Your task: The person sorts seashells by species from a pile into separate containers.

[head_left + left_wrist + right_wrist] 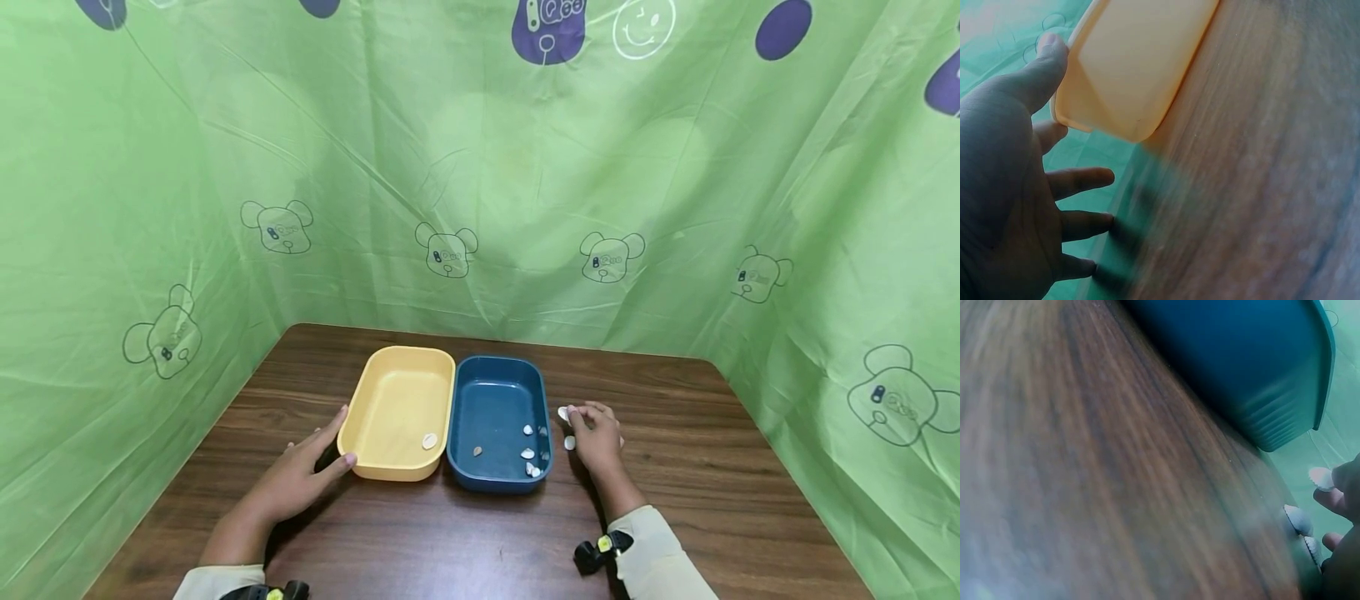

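Note:
My right hand [597, 437] is just right of the blue tray [495, 482], pinching a white seashell [1320, 479] between thumb and forefinger. Beneath that hand, two more shells [1297, 520] rest on the table in the right wrist view. One loose shell [570, 443] shows beside the hand in the head view. My left hand [303, 475] touches the near left corner of the yellow tray [393, 472], its fingers fairly straight and spread. A single pale shell [429, 441] lies in the yellow tray. Inside the blue one are several white shells [528, 454] and a small brown piece [477, 451].
Both trays stand side by side on a dark wooden table [675, 450]. A green printed curtain [510, 167] hangs behind the table and along both sides. Dark wrist straps with cameras [600, 552] sit at the sleeve cuffs.

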A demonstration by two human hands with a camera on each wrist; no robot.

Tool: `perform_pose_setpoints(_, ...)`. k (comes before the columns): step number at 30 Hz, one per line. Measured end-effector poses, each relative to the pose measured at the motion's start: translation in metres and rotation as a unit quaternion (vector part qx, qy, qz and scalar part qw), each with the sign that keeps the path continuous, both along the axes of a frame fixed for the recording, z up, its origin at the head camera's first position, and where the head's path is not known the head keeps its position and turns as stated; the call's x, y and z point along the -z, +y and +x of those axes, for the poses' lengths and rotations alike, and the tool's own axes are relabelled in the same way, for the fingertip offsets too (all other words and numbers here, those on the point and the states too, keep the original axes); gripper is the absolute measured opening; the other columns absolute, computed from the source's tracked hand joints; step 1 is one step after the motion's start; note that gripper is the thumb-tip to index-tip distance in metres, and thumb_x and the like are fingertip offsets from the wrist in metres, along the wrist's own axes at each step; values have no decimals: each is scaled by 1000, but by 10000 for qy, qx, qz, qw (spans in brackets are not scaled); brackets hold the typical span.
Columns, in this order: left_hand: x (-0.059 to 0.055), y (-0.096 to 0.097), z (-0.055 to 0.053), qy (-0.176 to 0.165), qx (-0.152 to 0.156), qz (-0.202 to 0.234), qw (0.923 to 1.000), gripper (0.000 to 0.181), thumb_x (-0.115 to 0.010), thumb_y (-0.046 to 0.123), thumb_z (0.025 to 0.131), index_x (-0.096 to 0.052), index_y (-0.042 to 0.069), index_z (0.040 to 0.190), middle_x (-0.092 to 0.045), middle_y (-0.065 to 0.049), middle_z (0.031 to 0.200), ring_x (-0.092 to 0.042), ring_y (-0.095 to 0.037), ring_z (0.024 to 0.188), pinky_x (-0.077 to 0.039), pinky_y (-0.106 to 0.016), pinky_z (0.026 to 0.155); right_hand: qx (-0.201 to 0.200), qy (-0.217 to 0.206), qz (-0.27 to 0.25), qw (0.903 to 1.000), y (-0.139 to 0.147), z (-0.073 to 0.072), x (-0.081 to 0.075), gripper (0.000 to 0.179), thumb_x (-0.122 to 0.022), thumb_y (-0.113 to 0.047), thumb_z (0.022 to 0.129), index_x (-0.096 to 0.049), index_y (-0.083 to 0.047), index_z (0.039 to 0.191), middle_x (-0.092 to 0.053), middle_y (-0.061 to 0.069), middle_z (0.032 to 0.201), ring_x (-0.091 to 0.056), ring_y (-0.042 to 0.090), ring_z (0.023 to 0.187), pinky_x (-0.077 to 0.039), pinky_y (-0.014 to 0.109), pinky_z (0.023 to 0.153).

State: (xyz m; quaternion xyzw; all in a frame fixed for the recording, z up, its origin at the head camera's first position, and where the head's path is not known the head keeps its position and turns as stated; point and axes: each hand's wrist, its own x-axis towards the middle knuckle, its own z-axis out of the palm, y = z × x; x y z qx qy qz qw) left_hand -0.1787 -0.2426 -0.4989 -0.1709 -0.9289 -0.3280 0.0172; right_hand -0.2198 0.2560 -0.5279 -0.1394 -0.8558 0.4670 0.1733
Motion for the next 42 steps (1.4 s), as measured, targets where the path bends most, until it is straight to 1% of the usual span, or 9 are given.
perform_pose_setpoints(6, -2, 0, 1, -16, -6, -6, 10000, 79, -62, 47, 111, -23, 26, 176, -41, -20, 173, -39, -66, 152, -19, -95, 113, 116, -15, -211, 9997, -1, 1, -3, 35, -68, -27, 108, -80, 6, 109, -61, 22, 151, -47, 47, 146, -26, 69, 121)
perform_pose_setpoints(12, -1, -1, 1, -26, -24, 4, 10000, 80, -62, 47, 110, -26, 20, 176, -41, -20, 173, -39, -65, 152, -19, -95, 113, 151, 138, -600, 9980, -4, -1, -9, 33, -70, -21, 107, -79, 11, 108, -61, 26, 147, -51, 45, 141, -35, 55, 119)
perform_pose_setpoints(17, 0, -1, 0, -35, -18, -1, 10000, 80, -62, 48, 110, -24, 24, 176, -40, -20, 174, -39, -65, 152, -19, -95, 113, 153, 247, -760, 9967, -4, -3, -13, 34, -69, -18, 107, -77, 15, 109, -61, 30, 143, -55, 45, 138, -42, 49, 118)
perform_pose_setpoints(21, 0, -1, 0, -24, -10, 1, 10000, 80, -62, 47, 110, -25, 23, 176, -41, -20, 173, -39, -65, 152, -19, -95, 113, 232, 158, -760, 9967, -3, -2, -18, 37, -68, -21, 107, -77, 15, 110, -61, 29, 146, -47, 46, 142, -36, 54, 123)
perform_pose_setpoints(24, -1, -1, 0, -14, -8, 27, 10000, 80, -63, 47, 110, -26, 21, 176, -41, -20, 173, -39, -65, 152, -19, -95, 112, 295, -26, -655, 9974, -5, -1, -21, 40, -67, -28, 107, -78, 11, 110, -60, 23, 150, -39, 45, 147, -30, 60, 123)
perform_pose_setpoints(27, 0, -2, 0, -14, -10, 23, 10000, 79, -63, 46, 110, -25, 22, 176, -41, -20, 173, -39, -65, 152, -19, -96, 112, 382, -186, -542, 9976, -9, -1, -24, 41, -67, -34, 107, -80, 5, 108, -59, 17, 153, -35, 43, 150, -26, 66, 122)
perform_pose_setpoints(32, 2, -2, 0, -33, -26, -10, 10000, 80, -62, 48, 111, -23, 27, 176, -41, -19, 173, -39, -64, 153, -18, -95, 113, 475, -54, -488, 9977, -16, -2, -33, 42, -66, -35, 107, -80, 4, 103, -59, 16, 152, -35, 43, 149, -21, 72, 119)
perform_pose_setpoints(38, 2, -1, 0, -38, -61, -18, 10000, 79, -62, 48, 110, -25, 24, 176, -42, -18, 173, -40, -63, 153, -19, -94, 115, 454, 11, -495, 9977, -23, 0, -49, 42, -66, -37, 107, -81, 2, 106, -60, 14, 153, -37, 42, 151, -25, 70, 121)
perform_pose_setpoints(42, 1, 0, -1, -62, -63, -3, 10000, 79, -62, 49, 110, -26, 23, 176, -42, -18, 173, -39, -63, 153, -19, -94, 115, 319, 26, -566, 9979, -27, 1, -57, 40, -67, -35, 107, -81, 3, 108, -58, 12, 155, -35, 41, 153, -25, 67, 123)
